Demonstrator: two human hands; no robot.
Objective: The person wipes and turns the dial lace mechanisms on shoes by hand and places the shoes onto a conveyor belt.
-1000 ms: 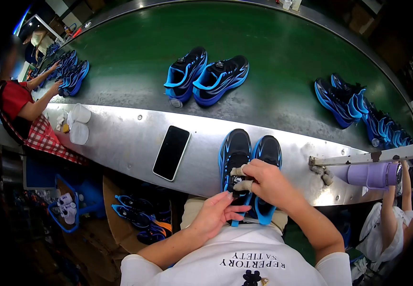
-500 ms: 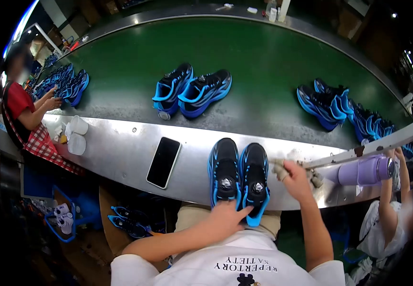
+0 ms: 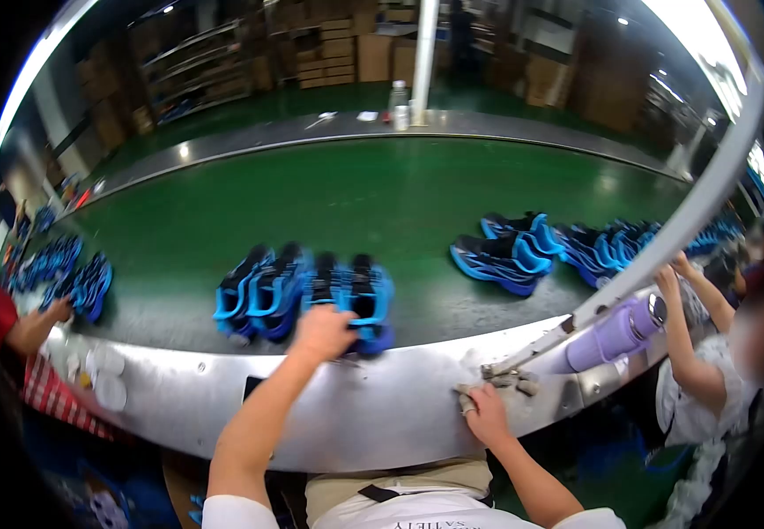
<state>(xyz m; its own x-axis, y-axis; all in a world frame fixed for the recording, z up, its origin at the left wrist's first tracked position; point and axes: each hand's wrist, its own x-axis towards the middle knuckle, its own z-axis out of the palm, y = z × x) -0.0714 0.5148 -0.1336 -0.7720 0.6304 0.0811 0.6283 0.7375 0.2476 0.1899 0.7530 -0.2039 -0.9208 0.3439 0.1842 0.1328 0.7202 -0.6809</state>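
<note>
My left hand (image 3: pixel 325 333) reaches over the belt edge, fingers closed at the heels of a blue-and-black pair of sneakers (image 3: pixel 363 295). This pair stands on the green belt, toes pointing away, slightly blurred. Just left of it is another pair of sneakers (image 3: pixel 263 286), similarly coloured. My right hand (image 3: pixel 488 416) is low over the metal ledge, its fingers curled. Something beige (image 3: pixel 464 398) shows at its fingertips; whether it is held or worn I cannot make out. Close by lie several greyish-beige lumps (image 3: pixel 514 381). My left forearm mostly hides a phone (image 3: pixel 253 386).
A purple bottle (image 3: pixel 613 335) leans by the white slanted post (image 3: pixel 664 242) on the right. More sneakers (image 3: pixel 505 256) stand on the belt there. White cups (image 3: pixel 107 377) are on the left ledge. Co-workers are at both sides, one with a hand (image 3: pixel 60 309) near shoes.
The sneaker pair has gone from the ledge in front of me onto the belt, carried by my left hand. My right hand remains by the beige lumps. The view has tilted upward.
</note>
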